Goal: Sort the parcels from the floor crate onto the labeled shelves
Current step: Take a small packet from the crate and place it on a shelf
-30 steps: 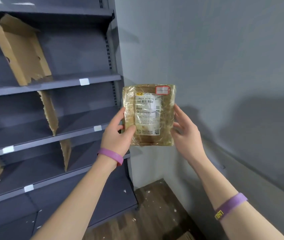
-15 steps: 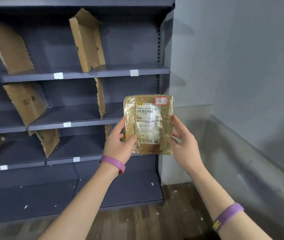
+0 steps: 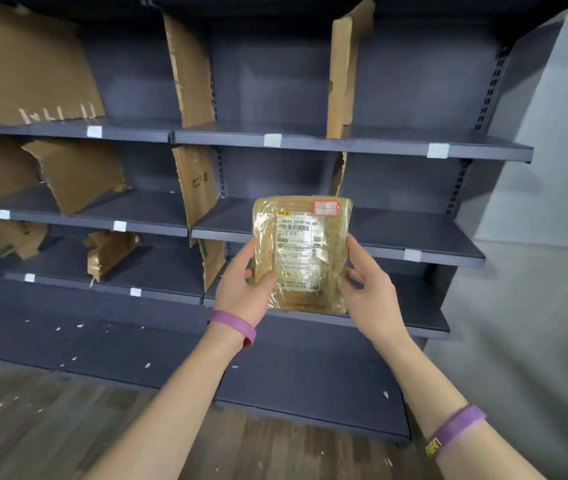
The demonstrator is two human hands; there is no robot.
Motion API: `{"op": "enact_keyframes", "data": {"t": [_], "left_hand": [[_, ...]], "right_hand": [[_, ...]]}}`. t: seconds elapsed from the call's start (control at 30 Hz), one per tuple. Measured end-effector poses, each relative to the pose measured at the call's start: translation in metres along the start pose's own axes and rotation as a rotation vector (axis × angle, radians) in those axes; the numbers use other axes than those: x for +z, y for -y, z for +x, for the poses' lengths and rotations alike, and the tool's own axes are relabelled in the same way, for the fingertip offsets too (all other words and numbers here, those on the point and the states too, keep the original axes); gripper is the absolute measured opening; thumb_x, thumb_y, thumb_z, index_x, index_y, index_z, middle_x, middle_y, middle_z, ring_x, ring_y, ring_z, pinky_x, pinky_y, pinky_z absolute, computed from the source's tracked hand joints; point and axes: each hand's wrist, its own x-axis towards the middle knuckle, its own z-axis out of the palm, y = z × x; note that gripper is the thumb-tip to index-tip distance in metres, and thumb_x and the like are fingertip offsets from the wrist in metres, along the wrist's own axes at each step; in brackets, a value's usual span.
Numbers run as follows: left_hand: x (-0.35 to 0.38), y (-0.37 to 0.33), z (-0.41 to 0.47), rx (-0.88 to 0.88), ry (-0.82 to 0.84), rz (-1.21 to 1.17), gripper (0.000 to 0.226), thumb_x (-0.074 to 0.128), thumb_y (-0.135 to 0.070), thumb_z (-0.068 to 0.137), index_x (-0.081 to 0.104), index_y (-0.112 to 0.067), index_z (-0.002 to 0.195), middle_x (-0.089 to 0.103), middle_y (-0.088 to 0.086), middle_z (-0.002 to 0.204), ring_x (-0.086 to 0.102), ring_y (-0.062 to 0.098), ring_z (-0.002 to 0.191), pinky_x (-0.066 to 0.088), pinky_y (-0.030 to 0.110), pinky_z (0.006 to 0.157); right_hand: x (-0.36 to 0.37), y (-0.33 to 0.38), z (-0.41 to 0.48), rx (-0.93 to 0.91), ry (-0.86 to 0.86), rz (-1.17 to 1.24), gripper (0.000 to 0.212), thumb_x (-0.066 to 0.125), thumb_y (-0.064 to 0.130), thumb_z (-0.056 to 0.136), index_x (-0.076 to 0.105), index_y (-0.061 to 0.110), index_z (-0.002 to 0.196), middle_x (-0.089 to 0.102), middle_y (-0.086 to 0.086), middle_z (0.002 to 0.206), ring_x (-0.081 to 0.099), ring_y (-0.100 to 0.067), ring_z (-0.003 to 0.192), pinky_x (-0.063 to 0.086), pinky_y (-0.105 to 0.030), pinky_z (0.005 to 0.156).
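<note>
So the view swings round here: a second ago it's mostly grey wall with the shelves [image 3: 344, 144] off to the left, and now they fill the frame head-on. The parcel [image 3: 301, 252] sits the same in the grip though. The left hand [image 3: 241, 292] has its thumb across the lower front corner and fingers tucked behind. The right hand [image 3: 369, 292] clasps the right edge with its fingers curled round it.

The parcel is upright with its label facing the camera, held in the air in front of the middle shelves and not resting on any. Reads to me like label checked, now hunting for the matching slot. The little white tags [image 3: 272, 140] on the shelf lips are too blurry to read, so I can't say which bay between the cardboard dividers [image 3: 190, 74] it belongs in. Crate isn't in shot.
</note>
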Motion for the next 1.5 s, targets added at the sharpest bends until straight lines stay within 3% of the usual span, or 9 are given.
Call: {"op": "enact_keyframes", "data": {"t": [0.1,0.2,0.3,0.57,0.83,0.93,1.27,1.4,1.5], "left_hand": [[-0.040,0.018,0.044,-0.016,-0.013,0.038,0.061,0.056,-0.020,0.089,0.037,-0.044,0.142,0.050,0.016,0.136,0.050,0.031,0.119,0.044,0.041,0.100],[-0.069,0.036,0.081,0.002,0.020,0.013,0.062,0.057,-0.022,0.090,0.035,-0.045,0.142,0.045,-0.011,0.141,0.045,0.010,0.122,0.042,0.035,0.102],[-0.090,0.052,0.113,-0.009,0.048,0.003,0.062,0.057,-0.021,0.090,0.035,-0.044,0.143,0.042,-0.019,0.138,0.043,0.010,0.125,0.043,0.042,0.104],[-0.104,0.080,0.197,-0.001,0.084,-0.018,0.059,0.057,-0.020,0.090,0.038,-0.042,0.141,0.046,-0.017,0.139,0.048,0.013,0.122,0.043,0.043,0.104],[-0.095,0.092,0.260,0.019,0.078,0.011,0.059,0.055,-0.015,0.091,0.037,-0.040,0.142,0.053,-0.021,0.130,0.055,0.000,0.106,0.043,0.019,0.090],[-0.094,0.098,0.279,0.034,0.072,0.041,0.059,0.055,-0.018,0.090,0.037,-0.041,0.142,0.054,-0.019,0.132,0.055,0.010,0.116,0.044,0.032,0.101],[-0.091,0.188,0.277,-0.048,0.095,0.136,0.065,0.060,-0.020,0.088,0.033,-0.044,0.142,0.033,-0.015,0.151,0.037,0.010,0.136,0.037,0.039,0.109],[-0.093,0.227,0.266,-0.126,0.144,0.130,0.066,0.061,-0.015,0.088,0.034,-0.038,0.144,0.041,-0.015,0.146,0.042,0.008,0.132,0.038,0.040,0.109],[-0.098,0.244,0.263,-0.119,0.136,0.124,0.064,0.061,-0.015,0.088,0.038,-0.045,0.139,0.046,-0.024,0.136,0.049,0.002,0.121,0.042,0.027,0.102]], "right_hand": [[0.052,0.003,0.028,-0.009,0.011,-0.008,0.069,0.047,0.005,0.094,0.034,0.054,0.140,0.052,0.032,0.130,0.054,-0.009,0.121,0.056,-0.032,0.080],[0.095,0.001,0.052,-0.004,-0.020,0.000,0.071,0.046,0.002,0.092,0.034,0.053,0.140,0.051,0.035,0.130,0.052,-0.004,0.122,0.049,-0.023,0.091],[0.129,-0.002,0.072,0.020,-0.016,0.009,0.071,0.045,0.002,0.091,0.035,0.051,0.141,0.051,0.032,0.133,0.050,-0.005,0.125,0.045,-0.019,0.094],[0.173,-0.013,0.136,0.007,-0.039,-0.059,0.070,0.045,0.004,0.093,0.036,0.059,0.135,0.054,0.036,0.125,0.056,0.002,0.111,0.055,-0.037,0.087],[0.197,-0.041,0.208,-0.064,-0.035,0.017,0.054,0.050,0.011,0.095,0.044,0.043,0.138,0.056,0.035,0.124,0.052,0.007,0.114,0.042,-0.016,0.096],[0.202,-0.047,0.225,-0.089,-0.028,0.027,0.059,0.050,0.006,0.094,0.044,0.046,0.136,0.057,0.038,0.118,0.053,0.012,0.108,0.039,-0.004,0.087],[0.242,-0.118,0.199,0.086,-0.082,0.008,0.053,0.058,0.006,0.094,0.048,0.032,0.140,0.059,0.023,0.129,0.054,0.004,0.118,0.046,-0.031,0.104],[0.262,-0.139,0.172,0.156,-0.094,-0.037,0.055,0.057,0.007,0.095,0.047,0.037,0.140,0.059,0.031,0.124,0.057,0.007,0.111,0.047,-0.018,0.096],[0.271,-0.147,0.161,0.181,-0.170,-0.055,0.056,0.056,0.006,0.094,0.048,0.040,0.138,0.058,0.036,0.119,0.059,0.008,0.107,0.045,-0.010,0.090]]}}
